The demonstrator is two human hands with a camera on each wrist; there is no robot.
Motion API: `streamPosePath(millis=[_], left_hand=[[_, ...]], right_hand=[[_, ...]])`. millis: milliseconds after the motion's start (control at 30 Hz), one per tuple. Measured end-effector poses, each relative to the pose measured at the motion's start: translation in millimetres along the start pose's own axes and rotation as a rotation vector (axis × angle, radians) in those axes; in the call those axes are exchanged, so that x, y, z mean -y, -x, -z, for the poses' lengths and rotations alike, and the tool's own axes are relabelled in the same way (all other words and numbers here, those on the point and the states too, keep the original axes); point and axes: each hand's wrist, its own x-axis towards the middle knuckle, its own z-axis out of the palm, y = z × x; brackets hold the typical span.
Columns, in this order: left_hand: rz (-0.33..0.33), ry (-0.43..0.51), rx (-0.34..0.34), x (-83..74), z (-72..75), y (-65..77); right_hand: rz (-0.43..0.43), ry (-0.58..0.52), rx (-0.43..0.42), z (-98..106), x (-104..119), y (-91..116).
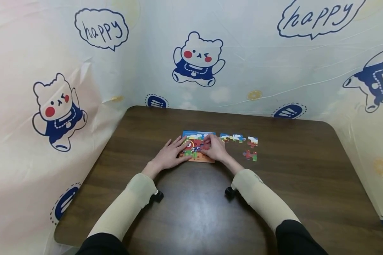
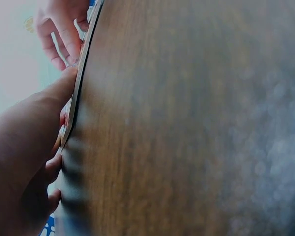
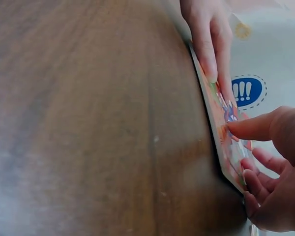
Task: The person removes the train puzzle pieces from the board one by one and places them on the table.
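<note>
A jigsaw puzzle point(image 1: 199, 157) with a blue top edge and orange bottom lies on the table. My left hand point(image 1: 170, 155) rests on its left part, fingers spread and straight. In the right wrist view, that left hand point(image 3: 209, 44) touches the puzzle's surface point(image 3: 216, 110). Over the puzzle's right part, my right hand point(image 1: 217, 148) has curled fingers. Its thumb and fingertips pinch a reddish puzzle piece point(image 1: 206, 145) at the puzzle's surface, largely hidden by the hand. In the right wrist view, the right thumb point(image 3: 253, 128) touches the picture while the other fingers bend down beyond it.
Loose pieces lie right of the puzzle: two blue-and-white ones point(image 1: 238, 138) at the back, a white-and-red piece point(image 1: 253, 142), and a red-and-green piece point(image 1: 250, 155) in front. The dark wooden table point(image 1: 191, 209) meets a printed curtain point(image 1: 242, 71) behind.
</note>
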Motion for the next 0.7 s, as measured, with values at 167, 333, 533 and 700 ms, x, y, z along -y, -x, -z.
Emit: streamPosePath(millis=[167, 333, 533, 700], left_hand=[[0.004, 0.003, 0.005, 0.2, -0.1, -0.3], [-0.004, 0.027, 0.007, 0.8, -1.5, 0.4], [-0.006, -0.001, 0.001, 1.8, -3.2, -1.2], [0.007, 0.006, 0.007, 1.6, -2.6, -0.9]], right_hand=[[0.005, -0.085, -0.015, -2, -1, 1], [0.014, -0.072, -0.021, -7, -1, 1], [0.020, 0.092, -0.048, -11, 0, 2], [0.027, 0.051, -0.077, -11, 2, 2]])
